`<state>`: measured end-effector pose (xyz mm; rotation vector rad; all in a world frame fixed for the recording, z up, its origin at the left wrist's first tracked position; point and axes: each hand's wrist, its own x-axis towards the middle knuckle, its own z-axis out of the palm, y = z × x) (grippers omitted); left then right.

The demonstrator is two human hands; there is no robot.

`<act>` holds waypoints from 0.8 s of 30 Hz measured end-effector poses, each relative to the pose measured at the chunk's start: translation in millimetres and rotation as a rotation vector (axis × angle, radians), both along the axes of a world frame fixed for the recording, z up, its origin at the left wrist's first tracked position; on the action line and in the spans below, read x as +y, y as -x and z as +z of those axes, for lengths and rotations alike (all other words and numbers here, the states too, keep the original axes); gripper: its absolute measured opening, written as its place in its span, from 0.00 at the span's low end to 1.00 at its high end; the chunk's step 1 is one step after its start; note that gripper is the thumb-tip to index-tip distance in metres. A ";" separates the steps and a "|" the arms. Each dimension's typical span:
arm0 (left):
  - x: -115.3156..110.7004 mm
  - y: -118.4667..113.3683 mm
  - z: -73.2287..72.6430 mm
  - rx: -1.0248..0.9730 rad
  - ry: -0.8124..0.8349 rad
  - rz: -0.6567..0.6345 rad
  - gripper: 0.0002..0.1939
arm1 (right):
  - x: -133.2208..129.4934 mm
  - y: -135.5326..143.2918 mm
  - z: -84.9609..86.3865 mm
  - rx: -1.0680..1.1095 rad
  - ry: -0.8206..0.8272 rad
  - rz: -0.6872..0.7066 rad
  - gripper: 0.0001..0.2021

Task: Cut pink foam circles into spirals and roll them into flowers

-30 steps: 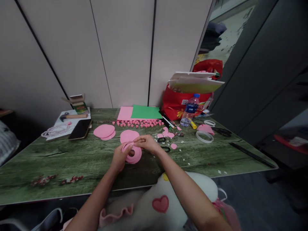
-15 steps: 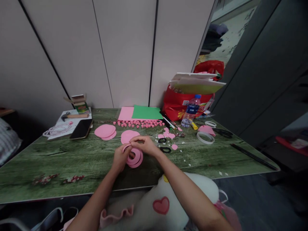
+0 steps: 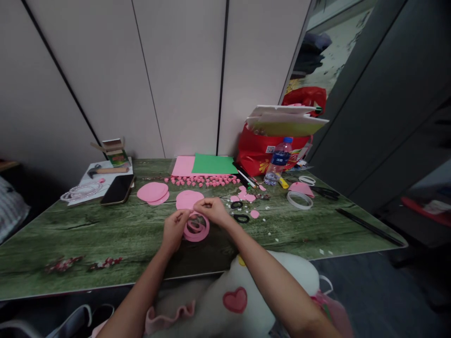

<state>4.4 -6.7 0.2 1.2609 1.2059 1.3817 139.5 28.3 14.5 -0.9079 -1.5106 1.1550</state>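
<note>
Pinched at its left upper edge by my left hand [image 3: 174,229] and at its top by my right hand [image 3: 214,211] is a pink paper ring [image 3: 206,231]. Both hands are closed, their fingertips close together. Smaller pink curved pieces show inside and below the ring; how they are joined is too small to tell. Just behind my hands lie pink paper discs [image 3: 187,199], and a second pile of discs [image 3: 153,191] is to the left. A row of small pink roses [image 3: 202,180] runs behind them.
Black-handled scissors [image 3: 241,218] and paper scraps lie right of my hands. Farther right are a tape roll [image 3: 299,200], a bottle [image 3: 279,162] and a red bag [image 3: 251,149]. A phone [image 3: 117,189] and hammer [image 3: 112,171] lie left.
The ring has opened out between my hands and hangs more clearly as a loop. My right hand has shifted slightly right, and my left fingertips now sit at the ring's upper edge.
</note>
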 end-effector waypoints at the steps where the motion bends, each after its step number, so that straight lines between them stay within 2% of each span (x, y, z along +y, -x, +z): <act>1: 0.0 0.0 -0.3 -0.027 0.018 0.007 0.16 | -0.4 -0.5 0.8 0.001 0.017 0.006 0.12; 7: -3.2 -1.9 3.9 -0.098 0.050 0.019 0.14 | -0.8 -1.7 0.9 0.037 0.069 0.031 0.15; 10: -5.1 -3.0 6.6 -0.114 0.056 -0.011 0.13 | 0.9 -1.4 -3.1 -0.040 0.032 0.037 0.15; 13: -6.2 -2.7 7.2 -0.099 0.070 -0.029 0.13 | 0.4 -2.1 -4.0 -0.275 -0.134 -0.024 0.14; 18: -6.6 -2.2 5.6 -0.033 0.065 -0.071 0.13 | -7.9 -6.0 4.1 -0.739 -0.431 -0.187 0.10; 21: -6.8 -3.4 5.4 -0.067 0.108 -0.118 0.13 | -12.3 -7.2 7.6 -0.864 -0.520 -0.231 0.11; 24: -7.1 -3.7 5.6 -0.134 0.141 -0.138 0.13 | -12.5 -8.2 7.8 -0.900 -0.572 -0.240 0.11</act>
